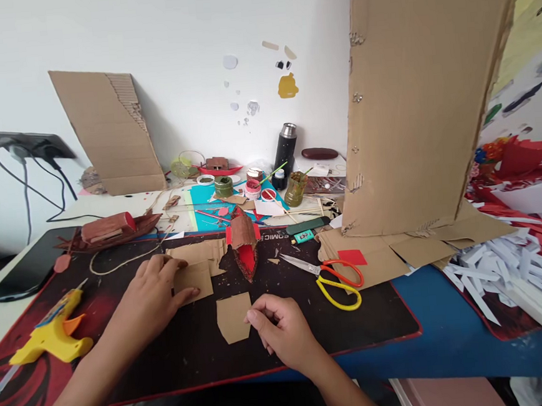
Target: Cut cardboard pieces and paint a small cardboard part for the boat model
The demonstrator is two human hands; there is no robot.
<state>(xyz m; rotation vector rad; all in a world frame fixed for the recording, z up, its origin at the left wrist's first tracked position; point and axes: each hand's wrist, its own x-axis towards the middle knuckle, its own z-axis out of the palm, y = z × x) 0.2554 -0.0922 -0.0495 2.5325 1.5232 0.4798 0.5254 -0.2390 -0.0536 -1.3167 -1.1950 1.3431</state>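
Note:
My left hand (153, 293) is bent over a rectangular cardboard piece (201, 282), thumb on its face and fingers curled at its upper left edge. Beneath that lies a larger cardboard scrap (213, 252). A small cardboard piece with cut corners (233, 320) is pinched at its right edge by my right hand (283, 330), thumb against forefinger. Just beyond my hands sits a small brown model boat (245, 242) with a red inside. Scissors (326, 274) with one orange and one yellow handle lie open to the right.
A yellow glue gun (55, 326) and a phone (27, 263) lie at the left, near another model boat (108, 229). Paint jars (224, 186) and a black flask (285, 148) stand at the back. A tall cardboard sheet (427, 103) rises at the right beside white paper strips (487, 273).

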